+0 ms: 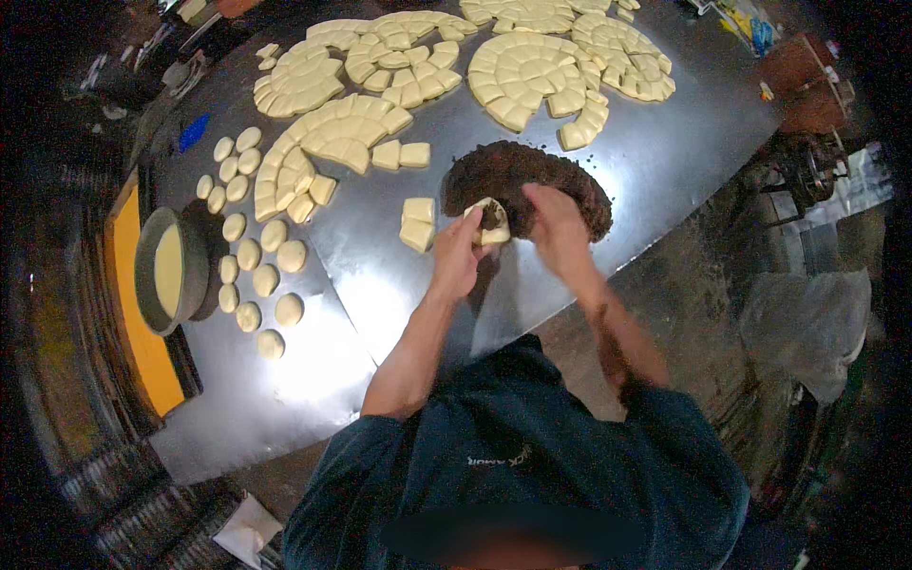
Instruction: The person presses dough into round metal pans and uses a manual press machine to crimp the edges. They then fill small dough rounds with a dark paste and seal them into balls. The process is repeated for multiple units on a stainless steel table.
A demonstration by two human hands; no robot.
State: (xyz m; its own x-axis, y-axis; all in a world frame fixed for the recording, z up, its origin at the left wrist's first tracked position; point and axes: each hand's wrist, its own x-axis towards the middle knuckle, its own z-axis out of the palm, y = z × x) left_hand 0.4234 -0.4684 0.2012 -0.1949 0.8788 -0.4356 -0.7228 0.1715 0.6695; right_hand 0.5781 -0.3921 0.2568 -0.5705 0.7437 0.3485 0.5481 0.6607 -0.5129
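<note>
My left hand is closed around a flattened piece of pale dough, cupped open with dark brown crumbly filling on it. Just to the right, my right hand is over the near side of a wide mound of the same dark filling. Its fingers are blurred and partly hidden, so I cannot see what they hold. Left of my left hand, two joined dough pieces lie on the metal table.
Large sheets of cut dough cover the far side of the table. Several round dough balls lie at the left. Beyond them stands a grey bowl of pale yellow liquid. The table's near edge runs diagonally at the right.
</note>
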